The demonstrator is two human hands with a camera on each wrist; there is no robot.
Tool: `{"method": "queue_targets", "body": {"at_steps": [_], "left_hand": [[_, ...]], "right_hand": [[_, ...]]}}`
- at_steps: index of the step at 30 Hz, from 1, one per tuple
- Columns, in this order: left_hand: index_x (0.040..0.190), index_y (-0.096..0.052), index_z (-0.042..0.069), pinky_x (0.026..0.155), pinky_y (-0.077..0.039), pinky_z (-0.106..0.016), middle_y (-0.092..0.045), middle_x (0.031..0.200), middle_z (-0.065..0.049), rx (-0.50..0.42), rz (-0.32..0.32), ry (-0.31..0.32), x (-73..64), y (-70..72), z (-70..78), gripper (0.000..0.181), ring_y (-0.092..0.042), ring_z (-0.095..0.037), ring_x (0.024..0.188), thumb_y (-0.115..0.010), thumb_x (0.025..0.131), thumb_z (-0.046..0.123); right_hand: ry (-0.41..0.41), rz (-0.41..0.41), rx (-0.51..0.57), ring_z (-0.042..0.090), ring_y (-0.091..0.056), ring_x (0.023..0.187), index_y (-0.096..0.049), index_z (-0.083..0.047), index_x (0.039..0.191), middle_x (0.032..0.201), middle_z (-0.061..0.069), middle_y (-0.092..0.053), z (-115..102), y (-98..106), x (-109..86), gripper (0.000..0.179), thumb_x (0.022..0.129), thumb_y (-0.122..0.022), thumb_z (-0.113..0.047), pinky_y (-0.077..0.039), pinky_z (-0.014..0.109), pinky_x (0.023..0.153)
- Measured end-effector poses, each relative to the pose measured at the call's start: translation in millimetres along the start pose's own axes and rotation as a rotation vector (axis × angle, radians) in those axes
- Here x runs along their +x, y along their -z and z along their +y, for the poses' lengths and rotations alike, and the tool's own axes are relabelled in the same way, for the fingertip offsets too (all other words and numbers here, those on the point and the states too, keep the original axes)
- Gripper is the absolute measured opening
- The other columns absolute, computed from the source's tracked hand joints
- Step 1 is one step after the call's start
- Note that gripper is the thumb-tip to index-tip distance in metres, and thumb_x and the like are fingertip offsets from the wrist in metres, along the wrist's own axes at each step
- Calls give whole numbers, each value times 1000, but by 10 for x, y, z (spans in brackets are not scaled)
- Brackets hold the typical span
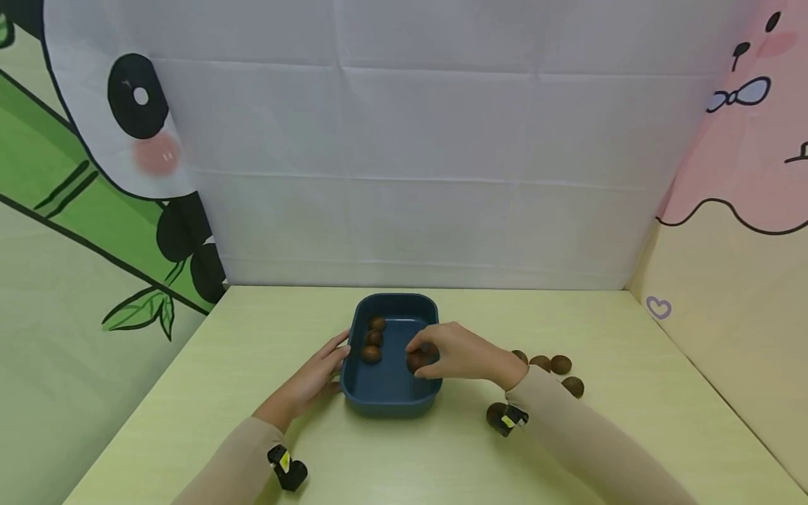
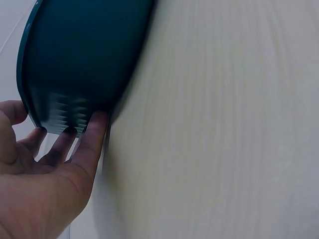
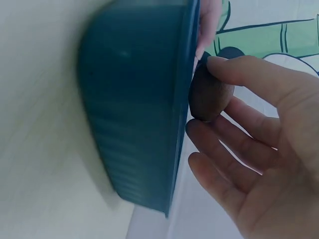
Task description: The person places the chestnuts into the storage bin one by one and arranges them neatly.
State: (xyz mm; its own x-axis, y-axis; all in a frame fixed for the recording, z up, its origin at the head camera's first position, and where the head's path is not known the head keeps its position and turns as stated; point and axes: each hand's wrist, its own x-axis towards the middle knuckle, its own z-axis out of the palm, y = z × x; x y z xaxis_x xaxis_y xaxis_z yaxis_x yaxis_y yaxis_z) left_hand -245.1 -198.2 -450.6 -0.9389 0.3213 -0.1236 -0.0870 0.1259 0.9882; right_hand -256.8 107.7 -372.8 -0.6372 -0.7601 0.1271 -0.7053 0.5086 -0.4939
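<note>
A dark blue rectangular container (image 1: 391,408) stands on the table. Inside, along its left side, three round brown balls (image 1: 371,353), nut-like in look, lie in a row. My left hand (image 1: 311,377) rests against the container's left wall, fingers extended along it and thumb near the rim, as the left wrist view shows. Over the container's right side, my right hand (image 1: 466,352) pinches a brown ball (image 3: 210,94) between thumb and fingertips. In the right wrist view this ball is at rim height, slightly oval, its other fingers spread below.
Several more brown balls (image 1: 560,365) lie on the table (image 1: 404,470) to the right, some partly hidden by the right forearm. One ball (image 1: 496,416) sits nearer the front, beside the right wrist camera. A white cloth wall (image 1: 429,168) closes off the back.
</note>
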Motion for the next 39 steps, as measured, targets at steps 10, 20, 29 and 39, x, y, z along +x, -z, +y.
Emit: {"method": "queue_targets", "body": {"at_steps": [10, 20, 29, 39], "left_hand": [[161, -20, 22, 102, -46, -52, -43, 151, -22, -16, 11, 3, 31, -13, -15, 58, -45, -37, 136, -40, 110, 38], [162, -18, 21, 103, -44, -52, -42, 151, -21, -10, -13, -4, 30, 0, -12, 58, -44, -36, 137, -38, 110, 38], [162, -18, 22, 103, -45, -52, -40, 152, -22, -13, -21, -4, 29, 9, -14, 59, -44, -37, 136, -38, 110, 39], [162, -16, 22, 103, -44, -52, -41, 151, -23, -15, -31, -6, 28, 14, -14, 60, -44, -37, 136, -38, 110, 40]], "right_hand": [[-3, -31, -50, 4, -60, 85, -73, -9, 116, 103, -6, -70, -54, -408, 463, 33, 87, -81, -23, -49, 18, 73], [-120, -21, -90, 5, -60, 82, -75, -11, 107, 96, -6, -71, -54, -629, 733, 27, 85, -83, -24, -49, 19, 72], [-153, 6, -39, 4, -60, 75, -77, -8, 101, 89, -3, -72, -72, -672, 773, 27, 83, -85, -26, -49, 19, 67], [-138, 32, -71, 7, -56, 71, -77, -8, 102, 81, -6, -67, -49, -707, 806, 19, 86, -82, -17, -46, 21, 65]]}}
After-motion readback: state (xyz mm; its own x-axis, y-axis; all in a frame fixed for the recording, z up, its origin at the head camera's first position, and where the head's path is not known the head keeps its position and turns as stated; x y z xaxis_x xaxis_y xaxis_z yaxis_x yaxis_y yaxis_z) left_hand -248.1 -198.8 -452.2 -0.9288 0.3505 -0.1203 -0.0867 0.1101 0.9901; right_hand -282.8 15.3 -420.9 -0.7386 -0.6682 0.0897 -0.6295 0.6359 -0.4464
